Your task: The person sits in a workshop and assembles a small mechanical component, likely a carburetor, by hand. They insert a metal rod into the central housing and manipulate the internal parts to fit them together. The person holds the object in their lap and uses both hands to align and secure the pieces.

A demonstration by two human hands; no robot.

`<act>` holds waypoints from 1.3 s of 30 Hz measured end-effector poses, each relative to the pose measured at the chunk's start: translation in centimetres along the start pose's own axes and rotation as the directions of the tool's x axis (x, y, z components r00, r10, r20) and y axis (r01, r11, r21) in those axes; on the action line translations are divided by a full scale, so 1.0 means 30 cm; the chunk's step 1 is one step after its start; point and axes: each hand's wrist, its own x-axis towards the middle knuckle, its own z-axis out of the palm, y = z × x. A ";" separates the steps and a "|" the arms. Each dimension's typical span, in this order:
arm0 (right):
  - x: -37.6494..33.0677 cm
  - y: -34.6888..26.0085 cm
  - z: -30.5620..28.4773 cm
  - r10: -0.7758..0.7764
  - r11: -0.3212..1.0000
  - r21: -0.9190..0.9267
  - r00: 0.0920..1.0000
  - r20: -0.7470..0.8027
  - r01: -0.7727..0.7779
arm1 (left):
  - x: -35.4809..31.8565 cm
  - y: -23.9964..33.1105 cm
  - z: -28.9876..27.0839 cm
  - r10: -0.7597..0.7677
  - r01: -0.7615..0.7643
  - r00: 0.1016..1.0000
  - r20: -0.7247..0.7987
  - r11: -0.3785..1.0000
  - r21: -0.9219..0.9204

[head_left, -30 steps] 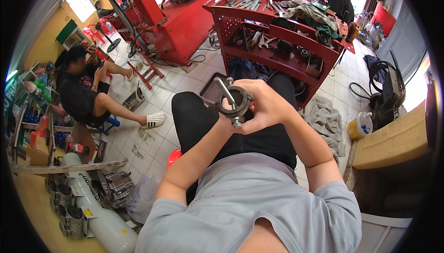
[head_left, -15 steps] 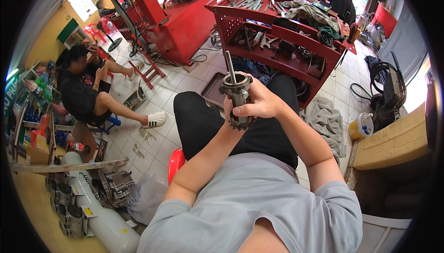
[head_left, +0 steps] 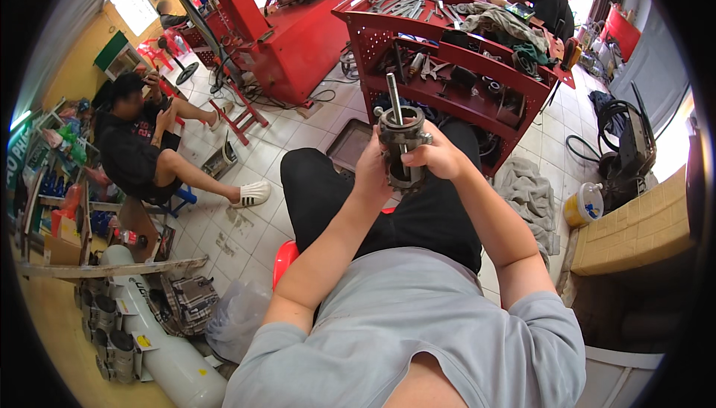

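Between my hands, in front of my knees, is a dark metal cylindrical housing [head_left: 393, 156] with an open round flange at its top and side slots. A thin steel rod [head_left: 393, 95] sticks up out of its mouth, tilted slightly left. My left hand [head_left: 371, 163] is wrapped round the housing's left side, its fingers partly hidden behind the metal. My right hand [head_left: 441, 156] grips the right side, with the thumb lying across the front. The inside of the housing and its underside are mostly out of sight.
Ahead stands a red tool cart [head_left: 447, 42] with several wrenches [head_left: 399, 5] and rags. A tray [head_left: 349, 143] lies on the tiled floor before it. Left, a seated person [head_left: 138, 139] holds a phone; a grey cloth [head_left: 526, 195] and a bucket [head_left: 583, 205] lie right.
The housing has shifted right and turned in my hands, showing a different side. My left hand now shows more along its left side; my right hand has moved right.
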 end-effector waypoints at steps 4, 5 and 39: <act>-0.002 0.011 -0.048 -0.067 0.958 0.286 0.993 0.097 0.037 | 0.052 0.078 -0.073 -0.031 0.034 0.997 -0.067 0.999 0.040; -0.008 0.002 -0.039 -0.051 0.948 0.317 0.998 0.043 0.035 | 0.049 0.083 -0.071 0.009 0.001 0.991 -0.134 0.997 0.073; 0.276 0.345 -0.191 0.317 0.937 0.158 0.948 -0.013 -0.311 | 0.364 0.180 -0.402 -0.093 0.120 0.965 -0.246 0.988 0.099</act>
